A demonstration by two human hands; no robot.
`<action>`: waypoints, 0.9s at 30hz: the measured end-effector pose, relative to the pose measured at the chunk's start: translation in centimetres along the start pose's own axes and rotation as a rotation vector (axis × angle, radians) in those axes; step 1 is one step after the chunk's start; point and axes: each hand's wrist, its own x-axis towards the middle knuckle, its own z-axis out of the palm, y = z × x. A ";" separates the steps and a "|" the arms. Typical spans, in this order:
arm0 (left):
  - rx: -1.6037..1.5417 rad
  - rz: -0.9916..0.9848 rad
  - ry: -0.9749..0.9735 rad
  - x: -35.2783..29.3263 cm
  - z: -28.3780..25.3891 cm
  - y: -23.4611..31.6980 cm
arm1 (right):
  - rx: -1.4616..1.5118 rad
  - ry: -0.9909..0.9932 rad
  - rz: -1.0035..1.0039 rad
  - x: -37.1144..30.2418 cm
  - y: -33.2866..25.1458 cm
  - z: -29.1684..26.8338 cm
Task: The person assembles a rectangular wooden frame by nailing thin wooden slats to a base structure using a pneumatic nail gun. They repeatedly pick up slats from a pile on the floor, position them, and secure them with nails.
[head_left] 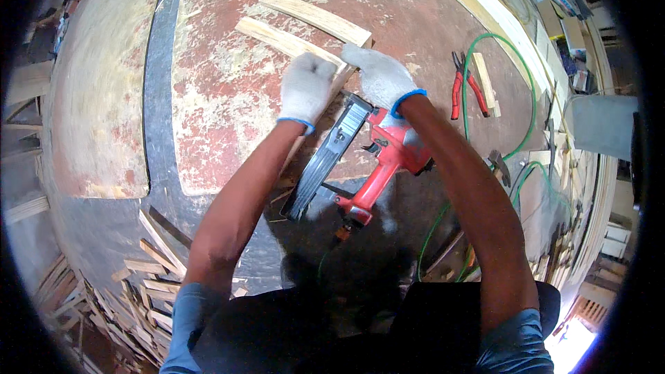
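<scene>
Both my hands wear white knit gloves with blue cuffs. My left hand is closed around the near end of a pale wooden strip, close to where it meets a crosswise strip. Just to the right, my right hand has its fingers closed on the corner where the strips meet. A further wooden strip lies beyond, its near end beside my right fingertips. Below my hands rests a red and black nail gun, partly under my right forearm. The crosswise strip is partly hidden by my left hand.
Red-handled pliers and a short wood piece lie at the right by a green hose. A hammer rests nearer. Wood offcuts pile up at the lower left. A long pale board runs along the far right.
</scene>
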 end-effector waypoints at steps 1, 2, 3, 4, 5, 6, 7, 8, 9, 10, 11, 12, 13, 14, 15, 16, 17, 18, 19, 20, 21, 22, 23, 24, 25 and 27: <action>-0.096 -0.088 -0.048 0.3 -0.4 -0.7 | 0.011 0.029 0.000 -0.1 0.2 0.3; -0.193 -0.178 -0.098 0.4 -0.6 -0.4 | 0.019 0.055 0.003 -0.3 0.2 0.6; -0.158 -0.158 -0.083 0.2 -0.3 0.0 | 0.028 0.082 0.004 -0.4 0.3 0.7; -0.122 -0.139 -0.066 -0.3 0.1 0.4 | 0.034 0.070 0.022 -0.5 0.4 0.6; -0.084 -0.122 -0.049 -0.9 0.2 0.8 | 0.044 0.058 0.038 -0.6 0.2 0.4; -0.017 0.010 -0.033 -1.5 0.0 1.1 | 0.054 0.046 0.054 -0.6 0.0 0.2; 0.050 0.141 -0.018 -2.3 -0.3 1.3 | 0.076 0.022 0.075 -0.6 -0.4 0.2; 0.114 0.276 -0.003 -3.2 -0.6 1.9 | 0.094 0.000 0.096 -0.6 -1.0 -0.2; 0.206 0.321 -0.174 -4.5 -1.8 3.1 | 0.108 -0.023 0.127 -0.7 -1.2 -0.7; 0.232 0.412 -0.274 -5.7 -2.3 2.7 | 0.089 -0.037 0.143 -0.7 -1.4 -1.1; 0.352 0.528 -0.179 -6.0 -2.9 1.9 | 0.072 -0.047 0.152 -0.4 -1.9 -1.5; 0.463 0.642 -0.088 -6.4 -3.1 1.9 | 0.052 -0.060 0.171 -0.6 -1.9 -1.6; 0.533 0.631 -0.092 -6.5 -2.9 2.2 | 0.007 0.105 0.010 -0.9 0.3 0.3; 0.611 0.611 -0.089 -6.1 -3.5 3.4 | 0.019 0.099 0.025 -0.9 0.0 0.3; 0.692 0.586 -0.080 -5.8 -3.9 4.2 | 0.032 0.091 0.032 -0.9 -0.8 -0.2; 0.732 0.603 -0.134 -5.5 -3.7 3.9 | 0.044 0.083 0.041 -1.0 -1.6 -0.5; 0.771 0.626 -0.186 -4.9 -3.1 3.4 | 0.029 0.089 0.047 -1.0 -1.8 -0.4; 0.815 0.645 -0.236 -4.5 -3.0 3.3 | 0.017 0.095 0.048 -0.8 -1.9 -0.1; 0.878 0.634 -0.187 -4.6 -3.0 3.1 | 0.005 0.101 0.051 -0.6 -2.0 0.1; 0.874 0.629 -0.182 -4.7 -3.0 3.0 | 0.004 0.075 0.070 -0.6 -2.5 -0.3; 0.869 0.625 -0.177 -4.9 -3.0 2.9 | 0.003 0.049 0.091 -0.6 -2.9 -0.6; 0.863 0.622 -0.173 -5.0 -3.0 2.8 | 0.002 0.024 0.113 -0.5 -3.4 -1.0; 0.740 0.585 -0.164 -5.1 -2.8 2.7 | -0.016 0.020 0.124 -0.7 -3.1 -1.3; 0.617 0.550 -0.158 -5.1 -2.9 2.5 | -0.034 0.016 0.136 -0.8 -2.7 -1.6; 0.493 0.514 -0.153 -5.1 -3.1 2.2 | -0.052 0.013 0.150 -1.2 -2.4 -1.9; 0.455 0.349 -0.098 -5.0 -4.0 1.6 | -0.011 0.152 0.259 -2.3 -0.9 -2.5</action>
